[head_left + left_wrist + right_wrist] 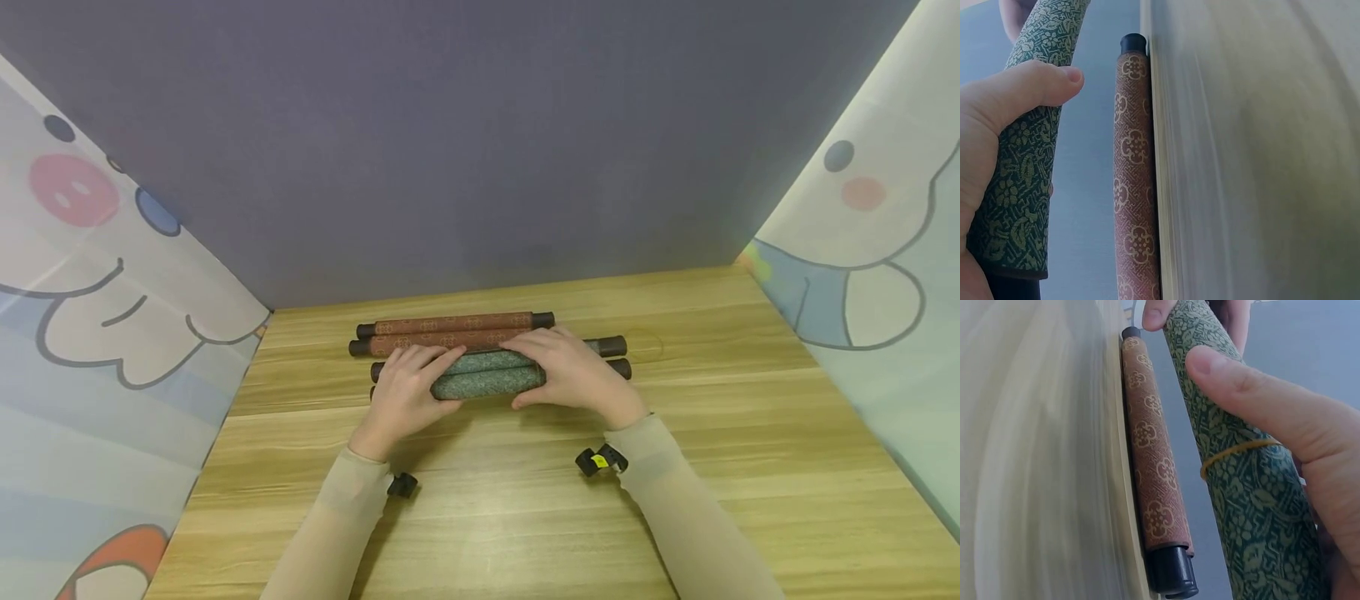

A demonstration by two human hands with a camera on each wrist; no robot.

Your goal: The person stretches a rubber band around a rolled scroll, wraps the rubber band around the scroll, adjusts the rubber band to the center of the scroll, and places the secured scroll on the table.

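A green patterned scroll (491, 383) with dark end knobs is held crosswise between both hands. My left hand (405, 390) grips it near its left end, thumb laid over the near side (1019, 156). Toward the other end my right hand (576, 375) grips it, next to a yellow rubber band (1241, 451) around the roll. Both wrist views show this scroll raised off the table. Just behind it in the head view is a second green scroll (491, 361); whether the fingers also hold that one is hidden.
Two reddish-brown scrolls with gold medallions, a nearer one (442, 340) and a farther one (453, 323), lie parallel on the wooden table (487, 517) behind the green ones. A grey panel (480, 150) rises at the back. Printed cartoon curtains (127, 325) flank both sides.
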